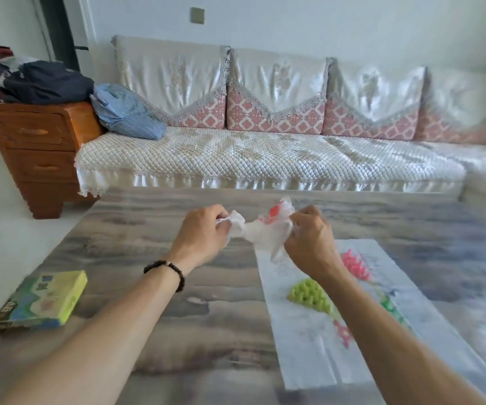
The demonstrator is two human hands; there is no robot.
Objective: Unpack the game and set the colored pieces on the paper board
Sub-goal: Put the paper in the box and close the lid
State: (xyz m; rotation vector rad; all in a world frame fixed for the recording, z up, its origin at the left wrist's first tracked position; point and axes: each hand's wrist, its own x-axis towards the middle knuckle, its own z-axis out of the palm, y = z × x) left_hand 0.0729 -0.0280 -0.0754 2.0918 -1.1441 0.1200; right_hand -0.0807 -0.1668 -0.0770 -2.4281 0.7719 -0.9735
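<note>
Above the tabletop (177, 331), the left hand (203, 235) and right hand (309, 241) hold their fingers clamped on a small plastic bag (260, 230) of red pieces, apparently tearing it open to empty onto the paper board (317, 340) beside the green pieces (309, 293).

Game box (43, 301), lying flat on the table to the left of the left forearm: printed cover in green, blue and yellow, lettering present but blurred. Dark side edge nearest the camera carries pale characters that look like digits, not legible. Top face has a few marks near the yellow corner, also unreadable.

Paper board (317, 340), under the right forearm: coloured printed patches, no legible words.

Plastic bag (265, 229), held between both hands: red print, blurred, cannot be read.
</note>
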